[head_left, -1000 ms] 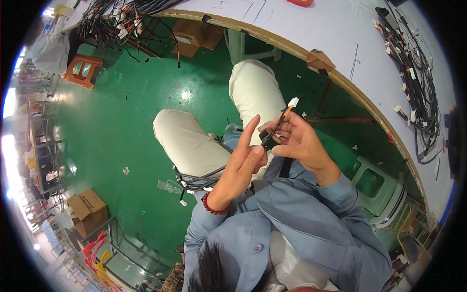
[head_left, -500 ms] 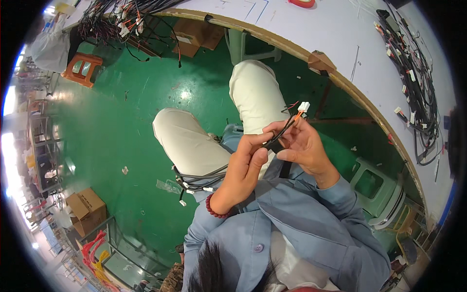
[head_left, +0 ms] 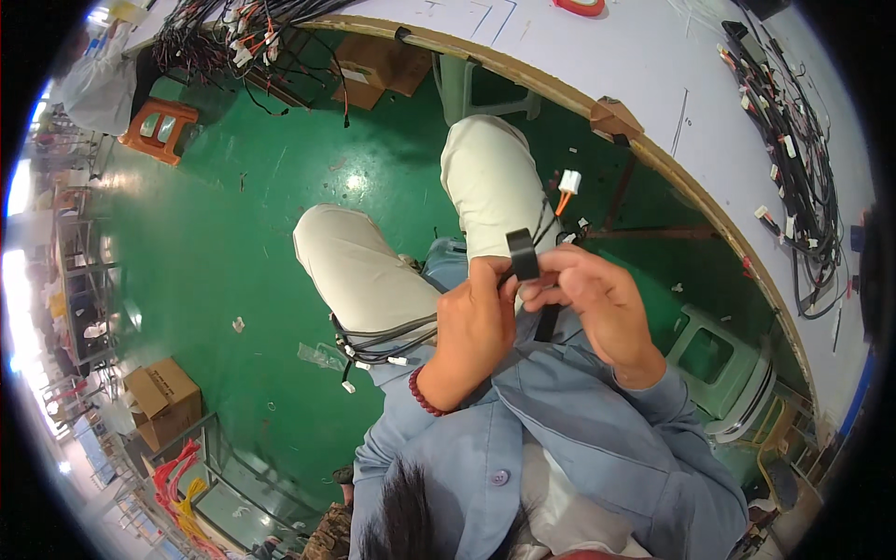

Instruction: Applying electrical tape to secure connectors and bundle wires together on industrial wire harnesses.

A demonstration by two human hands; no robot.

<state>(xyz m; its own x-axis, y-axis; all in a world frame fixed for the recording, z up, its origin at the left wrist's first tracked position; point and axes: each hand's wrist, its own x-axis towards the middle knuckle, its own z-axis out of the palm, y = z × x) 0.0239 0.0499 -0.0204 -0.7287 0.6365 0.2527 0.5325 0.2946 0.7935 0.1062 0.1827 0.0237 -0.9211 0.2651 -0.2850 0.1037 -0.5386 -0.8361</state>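
A black wire harness with a white connector (head_left: pixel 570 182) on orange wires rises between my hands, above my right thigh. My left hand (head_left: pixel 474 322) is closed round the lower part of the harness, its thumb uppermost. Against the cable stands what looks like a small roll of black tape (head_left: pixel 523 255), seen partly edge-on. My right hand (head_left: pixel 602 303) has its fingers bent in, with the fingertips at the roll's right and lower side; they are slightly blurred. The palm and fingers hide the lower wires.
More black cables (head_left: pixel 392 345) lie across my lap. A curved white table (head_left: pixel 644 56) runs ahead and right, with harness bundles (head_left: pixel 793 168) on it and a heap of wires (head_left: pixel 243 42) far left. Stools (head_left: pixel 714 364), cardboard boxes (head_left: pixel 163 397) and scraps stand or lie on the green floor.
The black roll has come up and turned upright between my hands. My right hand has shifted slightly down and right, and the white connector has moved a little left and up.
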